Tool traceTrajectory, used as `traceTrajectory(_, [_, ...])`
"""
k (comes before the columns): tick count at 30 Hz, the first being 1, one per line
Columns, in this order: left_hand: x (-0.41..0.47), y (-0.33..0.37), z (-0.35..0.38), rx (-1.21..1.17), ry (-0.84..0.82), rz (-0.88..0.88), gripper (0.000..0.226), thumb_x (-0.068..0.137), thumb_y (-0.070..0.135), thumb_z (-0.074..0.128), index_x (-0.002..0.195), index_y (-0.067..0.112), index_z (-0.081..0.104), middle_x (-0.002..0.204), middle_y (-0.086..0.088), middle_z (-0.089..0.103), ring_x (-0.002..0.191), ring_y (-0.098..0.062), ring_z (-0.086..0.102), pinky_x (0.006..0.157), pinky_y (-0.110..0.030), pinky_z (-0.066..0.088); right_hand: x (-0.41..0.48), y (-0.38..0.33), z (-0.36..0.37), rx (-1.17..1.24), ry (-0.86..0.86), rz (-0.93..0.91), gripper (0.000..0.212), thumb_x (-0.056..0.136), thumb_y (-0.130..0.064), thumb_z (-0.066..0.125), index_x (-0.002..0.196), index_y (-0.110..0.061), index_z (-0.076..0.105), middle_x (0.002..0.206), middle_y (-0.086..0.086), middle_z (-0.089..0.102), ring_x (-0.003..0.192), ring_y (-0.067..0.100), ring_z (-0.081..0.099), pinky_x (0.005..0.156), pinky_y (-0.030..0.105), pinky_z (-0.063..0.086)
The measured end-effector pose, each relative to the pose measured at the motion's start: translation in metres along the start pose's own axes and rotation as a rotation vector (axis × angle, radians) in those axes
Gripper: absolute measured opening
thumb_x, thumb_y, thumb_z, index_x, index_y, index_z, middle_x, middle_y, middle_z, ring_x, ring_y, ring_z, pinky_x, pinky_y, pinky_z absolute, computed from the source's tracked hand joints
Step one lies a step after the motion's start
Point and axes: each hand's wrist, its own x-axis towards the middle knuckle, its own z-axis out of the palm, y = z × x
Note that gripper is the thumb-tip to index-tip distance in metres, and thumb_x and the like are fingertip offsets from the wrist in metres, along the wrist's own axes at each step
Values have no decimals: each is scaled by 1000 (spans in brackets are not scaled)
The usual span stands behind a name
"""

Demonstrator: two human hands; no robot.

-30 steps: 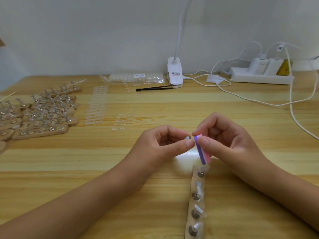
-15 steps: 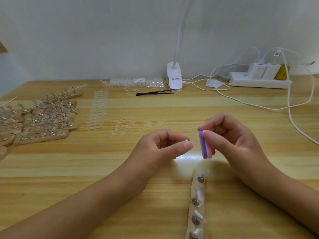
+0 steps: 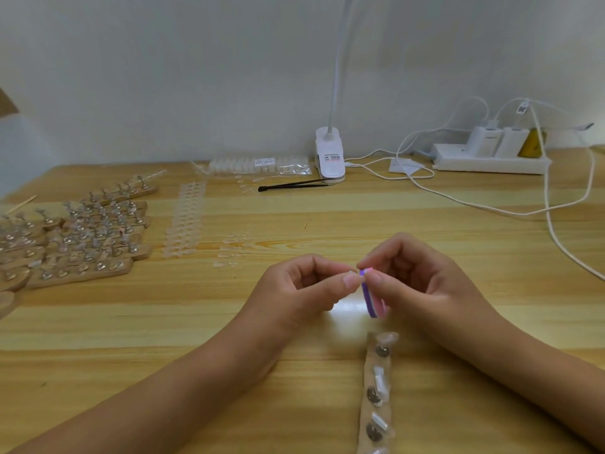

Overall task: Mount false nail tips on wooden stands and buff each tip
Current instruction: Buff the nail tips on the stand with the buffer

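My left hand (image 3: 304,290) pinches a small clear nail tip (image 3: 351,274) between thumb and forefinger above the table. My right hand (image 3: 422,283) grips a purple and pink buffer block (image 3: 373,298), whose top edge touches the tip. Just below the hands lies a wooden stand (image 3: 376,394) with several metal holders, clear tips mounted on them. Rows of loose clear tips (image 3: 185,221) lie to the left of centre.
Many filled wooden stands (image 3: 82,244) crowd the left side of the table. At the back stand a white clip lamp (image 3: 330,155), black tweezers (image 3: 294,185), a bag of tips (image 3: 258,166) and a power strip (image 3: 491,160) with white cables trailing right.
Half a second ago the buffer block was apart from the tip; my right hand has brought it back against the tip held by my left hand.
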Motion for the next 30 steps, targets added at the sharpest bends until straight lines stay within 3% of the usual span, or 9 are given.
traceTrajectory(3, [0,0,2,-30,10,-11,24,62,39,79,82,26,77,74,11,69,66,1,59,65,-14,47,0,-3,-3,43,104,-47,15,90,-21,70,96,-11,62,67,-6,62,63,5,59,65,18,50])
traceTrajectory(7, [1,0,1,-39,24,-8,32,60,42,78,83,21,77,72,11,68,66,-1,58,66,-16,47,-3,-2,2,45,-1,-43,14,89,-22,71,91,-13,60,72,-1,64,66,7,59,64,18,49])
traceTrajectory(10, [0,0,1,-42,11,-10,28,60,42,78,81,24,77,72,11,67,66,-2,56,67,-17,47,0,-1,3,43,59,-8,19,86,-20,69,90,-5,59,66,-1,66,62,5,61,63,15,48])
traceTrajectory(14, [0,-1,0,-31,14,-23,32,59,44,78,84,24,77,72,11,67,66,-1,57,67,-16,47,-7,-6,1,55,102,-130,13,85,-25,70,93,-18,62,78,-2,67,70,8,64,68,19,53])
traceTrajectory(20, [2,0,-1,-72,10,-40,31,59,43,79,83,23,78,77,5,69,66,-4,55,67,-18,48,2,0,1,35,126,-2,21,83,-25,64,96,-9,60,73,-2,65,67,9,60,67,20,51])
traceTrajectory(24, [3,2,-1,-126,4,-58,30,60,40,80,84,23,79,78,5,70,65,-3,54,67,-15,50,-2,-3,-2,96,143,-39,22,84,-27,65,103,-16,64,75,-4,65,70,9,63,72,19,53])
traceTrajectory(30, [3,2,-1,-126,5,-57,28,60,38,81,83,22,79,76,5,69,66,-3,56,68,-16,50,-4,-8,1,109,73,-9,19,77,-29,67,90,-15,69,72,-3,67,66,8,63,67,20,54])
